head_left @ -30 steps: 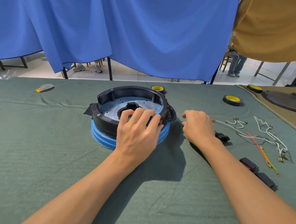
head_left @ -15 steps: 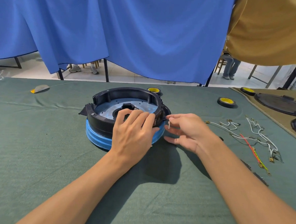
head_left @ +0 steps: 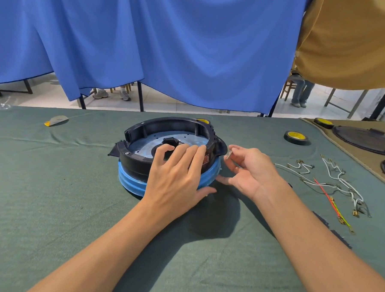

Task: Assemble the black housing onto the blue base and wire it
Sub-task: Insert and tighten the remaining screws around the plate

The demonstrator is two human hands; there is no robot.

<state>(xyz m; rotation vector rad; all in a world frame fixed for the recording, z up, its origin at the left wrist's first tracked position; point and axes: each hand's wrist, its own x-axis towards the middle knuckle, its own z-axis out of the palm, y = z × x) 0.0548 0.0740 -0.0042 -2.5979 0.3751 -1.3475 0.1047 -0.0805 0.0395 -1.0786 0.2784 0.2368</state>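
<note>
Since a second ago the right hand has come up off the worktop to the right-hand tab of the black housing, pinching a small metal fastener, likely a screw. The left hand lies straight-fingered over the housing's near rim, steadying it on the blue base. Fastening seems to be the step in hand; next the fastener needs lining up with a hole at that tab. The wires lie to the right of the housing, untouched.
</note>
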